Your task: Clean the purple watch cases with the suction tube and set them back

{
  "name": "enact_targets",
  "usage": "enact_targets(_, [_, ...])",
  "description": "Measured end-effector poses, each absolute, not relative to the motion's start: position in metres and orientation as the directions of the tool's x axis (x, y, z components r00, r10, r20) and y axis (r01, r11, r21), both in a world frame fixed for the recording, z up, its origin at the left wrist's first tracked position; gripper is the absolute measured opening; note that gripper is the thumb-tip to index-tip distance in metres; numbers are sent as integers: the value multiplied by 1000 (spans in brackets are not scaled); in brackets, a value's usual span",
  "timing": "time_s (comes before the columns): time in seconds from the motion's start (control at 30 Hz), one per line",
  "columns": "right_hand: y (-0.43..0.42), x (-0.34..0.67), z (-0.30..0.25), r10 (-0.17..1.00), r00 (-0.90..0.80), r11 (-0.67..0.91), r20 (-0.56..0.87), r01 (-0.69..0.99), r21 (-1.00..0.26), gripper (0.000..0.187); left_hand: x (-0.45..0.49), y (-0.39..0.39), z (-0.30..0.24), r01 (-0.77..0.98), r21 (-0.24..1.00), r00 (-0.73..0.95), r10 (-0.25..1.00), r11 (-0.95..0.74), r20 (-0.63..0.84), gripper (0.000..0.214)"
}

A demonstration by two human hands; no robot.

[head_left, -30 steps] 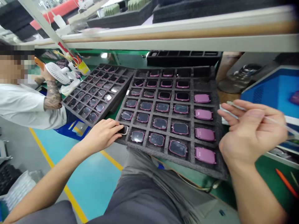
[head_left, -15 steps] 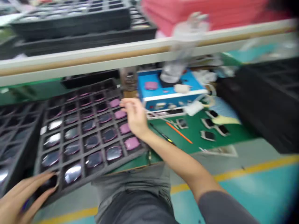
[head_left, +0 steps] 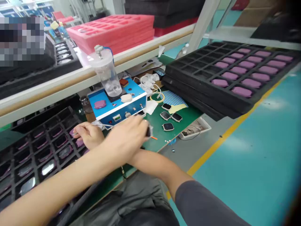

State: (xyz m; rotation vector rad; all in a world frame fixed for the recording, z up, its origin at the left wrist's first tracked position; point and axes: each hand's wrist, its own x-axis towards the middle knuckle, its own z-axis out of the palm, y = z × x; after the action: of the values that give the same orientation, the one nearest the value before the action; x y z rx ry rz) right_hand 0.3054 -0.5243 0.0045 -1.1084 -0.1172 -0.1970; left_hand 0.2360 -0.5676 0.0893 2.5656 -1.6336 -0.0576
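Note:
My left hand (head_left: 129, 136) reaches across above my right forearm. Its fingers are closed on a watch case (head_left: 148, 131) with a dark glass face and a light rim, partly hidden by the fingers. My right hand (head_left: 91, 135) is at the far right corner of the black foam tray (head_left: 70, 114), beside its purple pieces (head_left: 80, 142). The right fingers are pinched together, and what they hold is too small to make out. Dark-faced pieces with purple rims fill much of this tray. Several watch cases (head_left: 168, 126) lie on the green mat to the right.
Behind my hands stands a blue machine box (head_left: 122, 111) with a clear canister (head_left: 109, 78) on top. A stacked black tray (head_left: 188, 84) with purple pieces is at the right. A shelf rail (head_left: 131, 58) crosses behind, carrying pink foam trays (head_left: 117, 37). An orange stick (head_left: 154, 137) pokes out beyond my left hand.
My left hand has moved from the tray's near left corner across to the right, carrying the watch case. The view has turned right. My right hand stays by the purple pieces.

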Motion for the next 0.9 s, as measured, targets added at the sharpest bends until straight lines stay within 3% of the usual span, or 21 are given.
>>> enact_targets(0.13, [-524,307,9,-51,981,551,187,184,-814,15,265,-699,41,-871,-9,485,-857,-491,-175,34])
enact_targets(0.33, [-520,311,6,-71,986,568,148,162,-807,17,294,-736,9,-822,-57,559,-784,-567,-270,34])
enact_targets(0.43, [-521,314,1,-29,991,599,128,120,-792,17,272,-713,27,-858,-32,507,-834,-513,-218,34])
enact_targets(0.53, [-524,305,-6,5,984,592,176,138,-794,22,232,-641,60,-935,17,351,-930,-355,-113,31])
enact_targets(0.6, [-526,297,-12,-58,971,544,231,225,-808,31,201,-573,79,-994,-54,91,-987,-99,133,27])
enact_targets(0.63, [-527,295,-15,-115,965,529,237,262,-807,36,186,-537,85,-992,-103,48,-967,-76,249,24])
enact_targets(0.7, [-527,293,-20,-170,950,492,261,311,-813,43,161,-467,88,-928,-123,296,-897,-351,329,24])
enact_targets(0.77, [-527,290,-22,-172,936,436,308,353,-828,44,147,-410,80,-750,-110,592,-736,-652,328,22])
enact_targets(0.83, [-528,284,-22,-184,920,370,347,391,-843,43,150,-373,64,-646,-99,705,-642,-757,301,17])
enact_targets(0.9, [-529,277,-20,-202,906,324,372,420,-848,41,164,-361,49,-634,-88,725,-630,-768,278,19])
